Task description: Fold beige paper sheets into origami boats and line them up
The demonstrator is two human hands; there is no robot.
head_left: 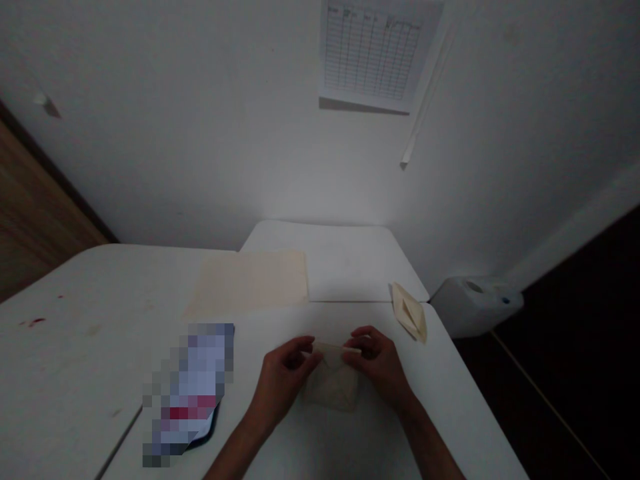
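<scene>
- The left hand [283, 380] and the right hand [377, 363] are close together, in the middle of the white desk [75, 347].
- The folded paper [333, 381] is cream colored. It is right between the two hands, and its lower part hangs down close to the desk.
- The left fingers [306, 348] pinch one end of the folded paper's top edge.
- The right fingers [356, 341] pinch the other end of that edge. Both sets of fingers are narrow and holding the paper.
- A pointy folded paper shape [409, 312] lies near the right edge of the desk, past the right hand.
- A flat cream paper sheet [247, 283] lies farther away, past both hands.
- A blurry blocky thing [187, 393] lies to the left of the left hand. It is too blurry to tell what it is.
- A small red mark [34, 323] is on the left side of the desk.
- A paper chart [373, 53] hangs on the white wall [165, 133].
- A white box [475, 305] sits just past the right side of the desk.
</scene>
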